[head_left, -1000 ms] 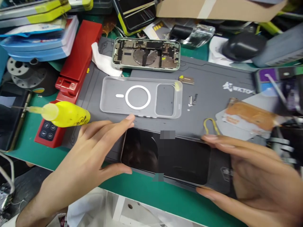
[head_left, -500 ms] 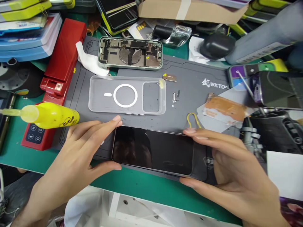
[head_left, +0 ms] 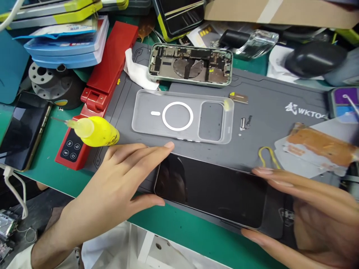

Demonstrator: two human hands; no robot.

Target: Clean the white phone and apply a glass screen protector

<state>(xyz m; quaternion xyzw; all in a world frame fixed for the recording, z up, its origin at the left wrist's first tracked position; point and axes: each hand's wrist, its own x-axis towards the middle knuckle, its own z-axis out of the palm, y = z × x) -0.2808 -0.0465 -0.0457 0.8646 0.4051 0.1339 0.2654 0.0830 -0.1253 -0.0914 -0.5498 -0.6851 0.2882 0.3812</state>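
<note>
A phone with a dark screen [head_left: 213, 190] lies face up at the front of the grey mat. My left hand [head_left: 120, 183] grips its left end, fingertips on the far edge and thumb at the near edge. Around its right end, my right hand [head_left: 316, 213] has fingers at the far edge and thumb at the near edge. Just beyond the phone lies a translucent case with a white ring [head_left: 182, 116]. An opened phone body with bare circuitry [head_left: 190, 65] sits behind the case. Small metal parts [head_left: 245, 122] are right of the case.
A yellow bottle [head_left: 98, 130] lies across a red device [head_left: 97, 89] on the left. Another phone [head_left: 25, 129] is at far left. A yellow loop [head_left: 269, 155] and a stained card [head_left: 319, 145] lie on the right, with a black mouse-like object [head_left: 315, 58] behind.
The view has swung left, so the bench items appear farther right. More of the left side shows. Both hands remain at the phone's ends, and the phone looks more slanted in view.
</note>
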